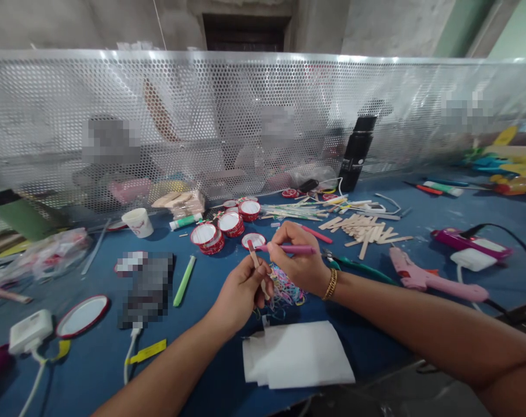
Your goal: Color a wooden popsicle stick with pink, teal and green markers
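My left hand [240,289] pinches a flat wooden craft stick [255,258] upright, and the stick's upper end is coloured reddish pink. In my right hand [298,258] is a pink marker [305,249], lying almost level with its tip at the stick. A gold bracelet [331,284] circles the right wrist. Under both hands lies a tangle of multicoloured thin strands [287,289], partly hidden by them. Just behind the stick is a small red-rimmed round piece with a white face [253,240]. White folded paper [300,354] rests in front of the hands.
A perforated metal screen [228,121] backs the blue table. Beside the right arm lie pliers [362,267], a pink glue gun [432,275] and loose craft sticks [367,230]. Red-rimmed rounds [205,237], a green marker [185,281], a phone [148,289] and a paper cup [138,223] are leftward.
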The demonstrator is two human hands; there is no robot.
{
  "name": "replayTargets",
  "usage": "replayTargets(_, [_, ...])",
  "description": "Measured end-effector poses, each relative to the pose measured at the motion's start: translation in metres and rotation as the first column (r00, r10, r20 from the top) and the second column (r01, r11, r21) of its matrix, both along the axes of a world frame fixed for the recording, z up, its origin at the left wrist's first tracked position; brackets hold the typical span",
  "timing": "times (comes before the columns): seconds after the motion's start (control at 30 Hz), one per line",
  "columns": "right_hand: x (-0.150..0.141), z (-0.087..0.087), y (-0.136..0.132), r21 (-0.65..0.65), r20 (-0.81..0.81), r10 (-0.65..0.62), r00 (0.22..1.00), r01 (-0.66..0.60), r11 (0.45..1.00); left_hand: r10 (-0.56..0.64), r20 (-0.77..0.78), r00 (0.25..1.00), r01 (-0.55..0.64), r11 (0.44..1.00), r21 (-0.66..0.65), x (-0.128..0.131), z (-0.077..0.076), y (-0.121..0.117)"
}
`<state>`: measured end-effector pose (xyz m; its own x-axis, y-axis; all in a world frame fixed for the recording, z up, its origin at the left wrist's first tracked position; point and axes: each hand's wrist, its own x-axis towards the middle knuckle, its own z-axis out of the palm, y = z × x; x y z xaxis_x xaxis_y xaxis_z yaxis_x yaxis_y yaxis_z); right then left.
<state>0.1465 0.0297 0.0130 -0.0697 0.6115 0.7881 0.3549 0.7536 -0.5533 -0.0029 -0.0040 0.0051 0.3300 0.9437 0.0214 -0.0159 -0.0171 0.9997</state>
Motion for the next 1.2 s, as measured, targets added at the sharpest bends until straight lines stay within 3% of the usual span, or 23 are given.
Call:
replayTargets(0.2, [-0.001,0.0011,-0.0014,-0.048,-0.01,0.06,0.998,-0.061,0.997,-0.01,-0.014,1.0,0.01,1.0,-0.001,-0.0001,-0.0008,-0.0011])
replayTargets(0.33, [-0.0006,0.002,-0.001,-0.041,-0.015,-0.002,1.0,0.001,0.999,-0.004,-0.023,1.0,0.004,1.0,0.001,-0.0007,-0.001,-0.001])
replayTargets(0.77, [-0.0008,0.0003,-0.0001,-0.043,-0.014,0.05,0.999,-0.051,0.998,-0.018,-0.026,0.999,0.019,1.0,0.024,-0.0022,-0.0037,0.0018])
replayTargets(1.2, [-0.0006,0.0005,0.0007,-0.028,0.002,0.004,1.0,-0.004,1.0,-0.015,0.004,1.0,0.015,1.0,0.007,-0.0018,-0.005,0.0025])
